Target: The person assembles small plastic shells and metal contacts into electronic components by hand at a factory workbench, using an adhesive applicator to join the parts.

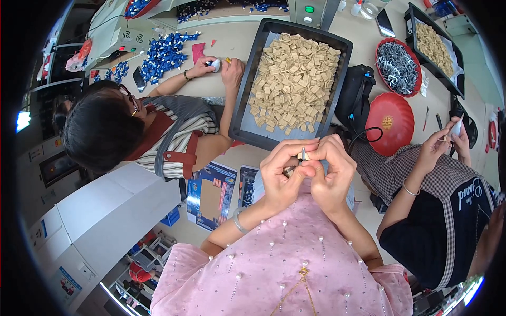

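Note:
In front of my chest, my left hand and my right hand meet with bent fingers. Pinched between their fingertips is a small tan piece with a slim grey part against it. The fingers hide much of both. More small tan pieces seem tucked inside the curled fingers of my left hand. Just beyond my hands, a black tray holds a heap of small flat tan pieces.
Co-workers sit at left and right, hands busy. Around the table are blue pieces, a red bowl of grey parts, a red dish, a black bag, another tan-filled tray and a phone.

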A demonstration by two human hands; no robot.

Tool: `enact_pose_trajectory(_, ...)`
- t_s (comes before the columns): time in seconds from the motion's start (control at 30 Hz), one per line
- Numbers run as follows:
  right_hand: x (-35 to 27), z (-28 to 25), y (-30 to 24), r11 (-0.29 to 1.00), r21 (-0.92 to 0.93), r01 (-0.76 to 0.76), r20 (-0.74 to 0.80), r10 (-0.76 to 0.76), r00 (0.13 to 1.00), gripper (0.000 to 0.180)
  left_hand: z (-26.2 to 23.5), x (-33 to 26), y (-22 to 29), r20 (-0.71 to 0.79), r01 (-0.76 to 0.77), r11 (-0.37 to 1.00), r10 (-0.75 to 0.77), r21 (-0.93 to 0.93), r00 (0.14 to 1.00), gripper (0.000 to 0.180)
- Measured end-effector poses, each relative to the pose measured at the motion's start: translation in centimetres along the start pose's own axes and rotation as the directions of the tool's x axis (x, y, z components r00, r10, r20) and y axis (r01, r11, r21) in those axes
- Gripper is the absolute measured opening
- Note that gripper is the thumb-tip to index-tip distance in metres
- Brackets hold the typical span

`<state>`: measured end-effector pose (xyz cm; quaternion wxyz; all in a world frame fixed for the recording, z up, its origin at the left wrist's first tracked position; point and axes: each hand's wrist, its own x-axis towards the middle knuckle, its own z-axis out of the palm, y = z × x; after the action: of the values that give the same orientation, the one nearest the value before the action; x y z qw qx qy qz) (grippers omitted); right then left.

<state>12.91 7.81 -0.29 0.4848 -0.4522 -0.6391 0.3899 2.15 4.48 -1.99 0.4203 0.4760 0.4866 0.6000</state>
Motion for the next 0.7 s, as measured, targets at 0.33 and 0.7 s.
enact_pose_trajectory(0.33, -0.1, -0.8, 0.4, 0.961, 0.144, -0.237, 0.117, 0.221, 0.968, 0.012, -0.8, 0.4, -1.6, 0.107, 0.17, 0.933, -0.143, -0.316, 0.984, 0.046)
enact_pose_trajectory(0.7, -0.6, -0.8, 0.9, 0.915, 0.22, -0.339, 0.078, 0.33, 0.941, 0.035, -1.2, -0.3, -1.6, 0.326, 0.539, 0.499, -0.453, -0.679, 0.83, 0.037)
